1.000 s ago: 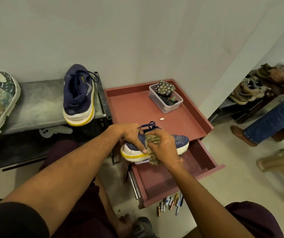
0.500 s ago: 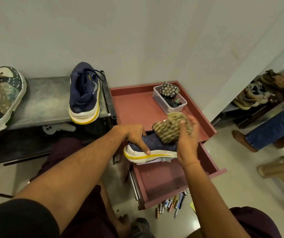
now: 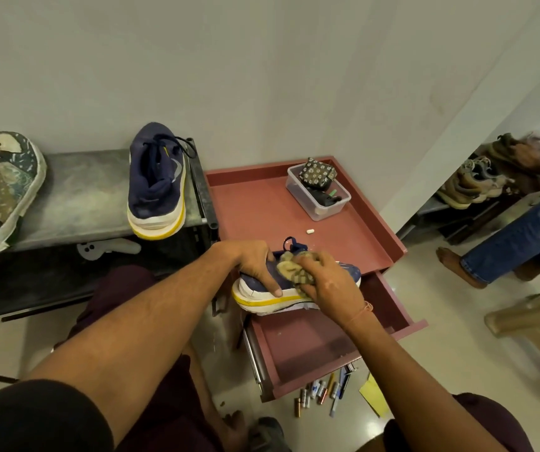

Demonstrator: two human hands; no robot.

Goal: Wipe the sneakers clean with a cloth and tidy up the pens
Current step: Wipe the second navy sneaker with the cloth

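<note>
Two hands are cleaning the navy sneaker (image 3: 262,300) at 6 o'clock on the red desk (image 3: 255,203) — left hand (image 3: 255,265) is wrapping its grip round the heel to steady it, right hand (image 3: 330,285) is squeezing the cloth (image 3: 294,267).

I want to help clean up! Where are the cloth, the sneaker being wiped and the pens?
cloth (image 3: 294,269): head view, on its bunched checked fabric.
sneaker (image 3: 262,302): head view, on the yellow stripe of its sole.
pens (image 3: 330,389): head view, middle of the pile on the floor.
</note>
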